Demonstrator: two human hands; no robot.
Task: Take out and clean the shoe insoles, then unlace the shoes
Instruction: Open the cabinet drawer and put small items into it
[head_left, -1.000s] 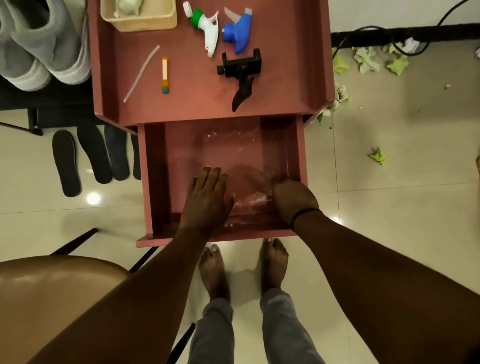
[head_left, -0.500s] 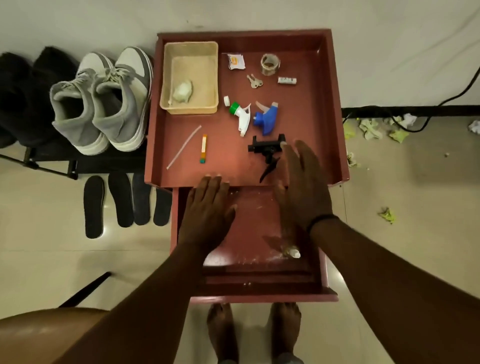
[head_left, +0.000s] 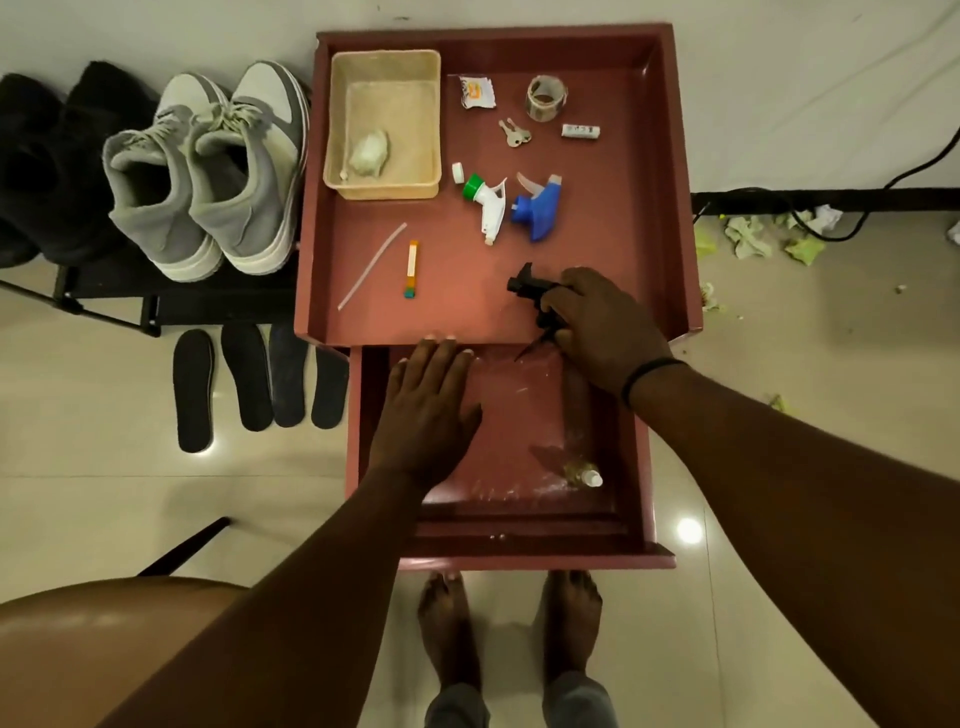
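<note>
We see our right hand (head_left: 605, 325) closed around a black spray head (head_left: 530, 287) at the near edge of the red table (head_left: 670, 208); our fingers hide most of it, only the nozzle and a thin trigger tip show. Our left hand (head_left: 426, 410) lies flat and open, fingers straight, over the pulled-out drawer (head_left: 641, 467); we cannot tell if it touches the bottom. In the drawer something clear lies, with a small white cap at the near right, hard to make out. The grey shoes (head_left: 208, 176), laces in, stand on a black rack (head_left: 104, 299) left of the table. Four dark insoles (head_left: 249, 376) lie on the floor near the rack; the rightmost is partly hidden by the table. Black things far left are cut off by the frame.
</note>
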